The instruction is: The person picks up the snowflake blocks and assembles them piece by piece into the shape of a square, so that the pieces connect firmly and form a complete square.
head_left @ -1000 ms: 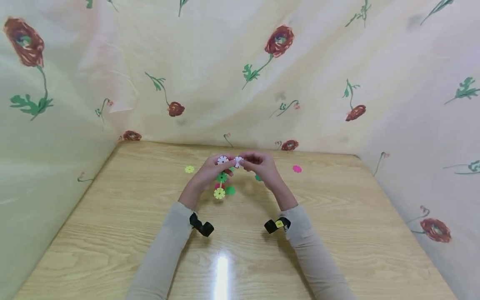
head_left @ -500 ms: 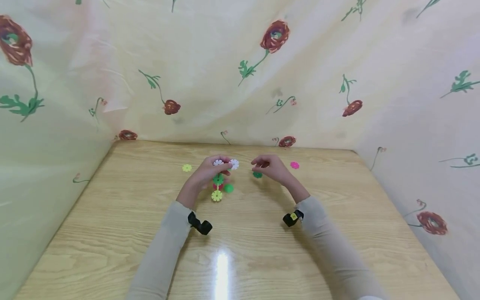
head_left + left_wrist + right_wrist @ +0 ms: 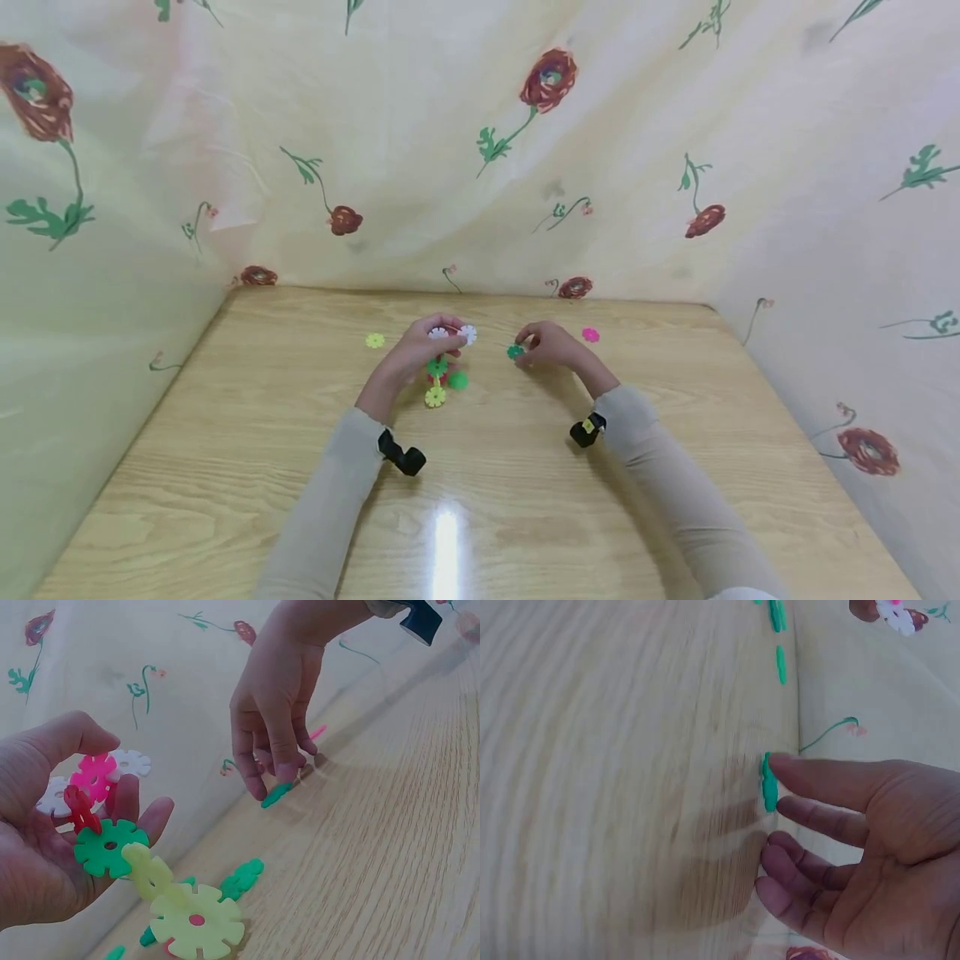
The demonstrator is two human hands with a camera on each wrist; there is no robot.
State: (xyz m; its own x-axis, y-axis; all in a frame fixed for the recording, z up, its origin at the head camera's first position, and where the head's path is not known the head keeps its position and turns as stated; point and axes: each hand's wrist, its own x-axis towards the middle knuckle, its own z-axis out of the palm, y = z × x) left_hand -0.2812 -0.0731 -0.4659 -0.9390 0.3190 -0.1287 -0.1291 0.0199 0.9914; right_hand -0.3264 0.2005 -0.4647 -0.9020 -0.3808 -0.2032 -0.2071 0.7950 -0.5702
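My left hand [image 3: 411, 352] holds a joined chain of plastic snowflake discs [image 3: 184, 922]. In the left wrist view, white discs and a pink disc [image 3: 91, 780] lie by the thumb and fingers. A red disc [image 3: 79, 810], a green disc [image 3: 94, 859] and two yellow ones hang from there toward the table. To the right, my right hand [image 3: 553, 345] reaches down to a loose green snowflake disc [image 3: 514, 352] at the tabletop. Its thumb and index finger pinch that disc's edges in the right wrist view, while the other fingers curl beside it.
On the wooden table [image 3: 480, 467], a yellow disc [image 3: 374, 341] lies left of the hands and a pink disc [image 3: 591, 335] right. Another green disc [image 3: 458, 381] lies beside the hanging chain. Flowered cloth [image 3: 420, 150] rises behind the table and at both sides.
My right hand has left the white disc at the chain's end, moved right and down, and taken hold of the loose green disc. My left hand still holds the chain in nearly the same place.
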